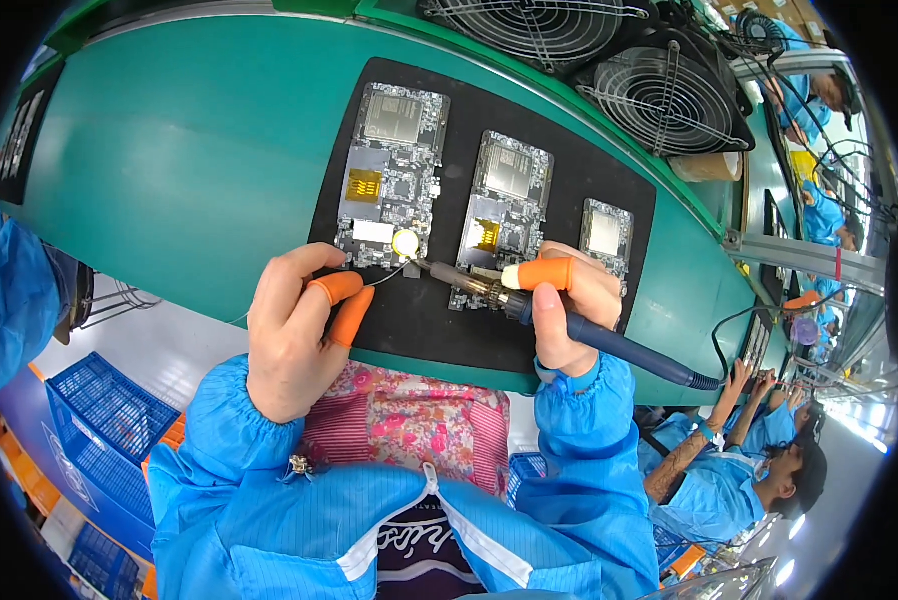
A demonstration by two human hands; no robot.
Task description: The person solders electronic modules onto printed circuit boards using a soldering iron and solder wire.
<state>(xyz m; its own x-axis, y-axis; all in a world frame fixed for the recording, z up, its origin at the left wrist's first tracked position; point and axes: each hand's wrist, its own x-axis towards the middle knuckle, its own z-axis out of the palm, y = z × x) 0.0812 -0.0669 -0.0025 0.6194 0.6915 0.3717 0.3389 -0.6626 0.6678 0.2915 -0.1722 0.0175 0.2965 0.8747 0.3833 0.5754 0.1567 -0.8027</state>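
Observation:
My left hand (294, 330), with orange finger cots on two fingers, pinches a thin solder wire (390, 275). The wire reaches the lower edge of the leftmost circuit board (399, 150), beside a round pale-yellow part (405, 243). My right hand (574, 315), also wearing orange cots, grips a soldering iron (634, 354) by its dark blue handle. Its tip meets the wire's end near the round part; exact contact is too small to tell. A second board (514, 185) lies partly under the iron. My right hand partly covers a third board (606, 228).
The boards lie on a black mat (389, 328) over a green bench (179, 130). Two caged fans (669, 95) stand along the far edge. The iron's cord (721, 345) runs right. Blue baskets (104, 405) sit lower left. Co-workers in blue (714, 480) are at right.

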